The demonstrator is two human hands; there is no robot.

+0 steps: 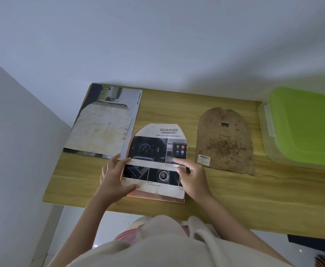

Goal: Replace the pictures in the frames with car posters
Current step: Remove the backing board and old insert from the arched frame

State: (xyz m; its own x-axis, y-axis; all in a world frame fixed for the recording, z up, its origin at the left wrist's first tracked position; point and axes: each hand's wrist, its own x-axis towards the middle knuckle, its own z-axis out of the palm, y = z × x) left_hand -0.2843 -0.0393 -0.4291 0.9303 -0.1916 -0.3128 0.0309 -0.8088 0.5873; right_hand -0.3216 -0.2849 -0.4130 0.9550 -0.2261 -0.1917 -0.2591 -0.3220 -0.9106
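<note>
An arch-shaped car poster cutout (pixel 155 151), headed "ADVANCED", lies on an arch-shaped copper-coloured frame (pixel 157 199) at the middle of the wooden table (pixel 234 189). My left hand (pixel 113 178) holds the poster's left edge, thumb on top near the bottom. My right hand (pixel 190 176) presses the poster's right side with its fingers. The frame's brown, stained backing board (pixel 225 139) lies flat to the right. At the left lies a car brochure (pixel 92 105) marked "SMART CAB", and on it a pale old arch-shaped picture (pixel 104 128).
A clear plastic box with a green lid (pixel 304 128) stands at the table's right end. White walls close in behind and on the left. The table's front edge runs just before my body. A dark object (pixel 315 245) sits below the table at the right.
</note>
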